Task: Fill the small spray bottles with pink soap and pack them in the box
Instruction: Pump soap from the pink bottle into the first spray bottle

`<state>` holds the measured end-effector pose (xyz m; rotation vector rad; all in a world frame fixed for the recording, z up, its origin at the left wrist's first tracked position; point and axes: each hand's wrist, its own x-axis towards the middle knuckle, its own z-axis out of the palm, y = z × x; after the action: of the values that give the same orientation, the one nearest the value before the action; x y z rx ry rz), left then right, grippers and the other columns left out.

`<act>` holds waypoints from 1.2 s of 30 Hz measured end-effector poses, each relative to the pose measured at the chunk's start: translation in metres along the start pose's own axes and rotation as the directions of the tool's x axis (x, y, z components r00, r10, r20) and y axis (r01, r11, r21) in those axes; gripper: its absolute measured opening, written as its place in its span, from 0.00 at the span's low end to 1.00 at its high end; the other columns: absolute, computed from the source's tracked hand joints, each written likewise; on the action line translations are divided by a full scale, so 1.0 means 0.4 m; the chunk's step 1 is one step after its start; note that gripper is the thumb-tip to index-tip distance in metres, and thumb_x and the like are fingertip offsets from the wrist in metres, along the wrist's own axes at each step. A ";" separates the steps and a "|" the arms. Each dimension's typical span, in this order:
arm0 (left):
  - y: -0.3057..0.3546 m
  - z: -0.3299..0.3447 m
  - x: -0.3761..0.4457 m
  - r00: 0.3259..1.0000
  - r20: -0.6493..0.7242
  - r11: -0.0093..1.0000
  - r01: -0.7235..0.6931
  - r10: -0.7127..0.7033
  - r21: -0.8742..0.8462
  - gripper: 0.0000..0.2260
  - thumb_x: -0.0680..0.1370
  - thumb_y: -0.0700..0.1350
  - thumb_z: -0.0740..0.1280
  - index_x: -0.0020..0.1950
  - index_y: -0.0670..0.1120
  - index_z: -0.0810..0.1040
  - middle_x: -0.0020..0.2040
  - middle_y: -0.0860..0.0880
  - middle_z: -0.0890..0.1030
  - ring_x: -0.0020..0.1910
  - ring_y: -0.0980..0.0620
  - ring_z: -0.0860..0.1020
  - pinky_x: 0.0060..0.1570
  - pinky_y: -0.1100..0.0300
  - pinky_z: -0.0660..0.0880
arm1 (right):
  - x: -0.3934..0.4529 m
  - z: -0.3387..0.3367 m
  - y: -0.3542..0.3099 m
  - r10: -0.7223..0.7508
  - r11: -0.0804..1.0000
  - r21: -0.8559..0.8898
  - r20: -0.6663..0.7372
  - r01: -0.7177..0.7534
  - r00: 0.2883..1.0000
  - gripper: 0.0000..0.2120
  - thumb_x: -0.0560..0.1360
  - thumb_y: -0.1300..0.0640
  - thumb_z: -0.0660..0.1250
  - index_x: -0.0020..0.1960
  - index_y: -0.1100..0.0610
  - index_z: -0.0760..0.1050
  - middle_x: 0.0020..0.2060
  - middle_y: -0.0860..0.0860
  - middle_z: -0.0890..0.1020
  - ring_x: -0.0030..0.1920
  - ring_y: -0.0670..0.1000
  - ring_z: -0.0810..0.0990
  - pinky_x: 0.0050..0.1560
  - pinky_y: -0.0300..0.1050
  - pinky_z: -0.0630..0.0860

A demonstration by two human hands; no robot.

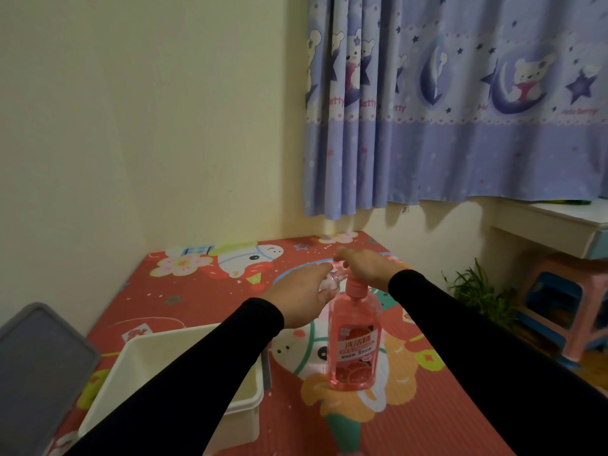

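Note:
A tall pink soap bottle [355, 340] with a pink pump stands upright on the red patterned table [427, 416]. My right hand [365, 266] rests on top of the pump head, fingers stretched forward over it. My left hand [301, 296] grips a small clear spray bottle [330, 283] tilted toward the pump's nozzle; most of the small bottle is hidden by my fingers. A white plastic box [144, 357] sits at the lower left of the table, partly covered by my left sleeve.
A grey lid [36, 366] leans at the far left edge. Beyond the table's right edge stand a potted green plant [477, 291], a pink and blue stool [566, 307] and a white desk [559, 225]. A wall and blue curtain lie behind.

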<state>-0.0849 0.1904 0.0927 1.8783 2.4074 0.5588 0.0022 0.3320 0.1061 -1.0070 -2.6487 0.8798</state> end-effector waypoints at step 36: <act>-0.001 -0.008 0.007 1.000 -0.017 0.999 -0.014 0.013 -0.037 0.22 0.83 0.53 0.57 0.76 0.49 0.61 0.72 0.47 0.69 0.68 0.48 0.69 0.63 0.57 0.66 | 0.022 -0.014 0.003 -0.057 0.988 0.140 -0.041 0.062 0.998 0.21 0.83 0.51 0.50 0.66 0.62 0.72 0.58 0.59 0.76 0.57 0.56 0.74 0.55 0.46 0.68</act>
<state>-0.0868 0.1920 0.0962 1.8844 2.3790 0.6172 -0.0017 0.3411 0.1096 -0.8975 -2.5304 1.0097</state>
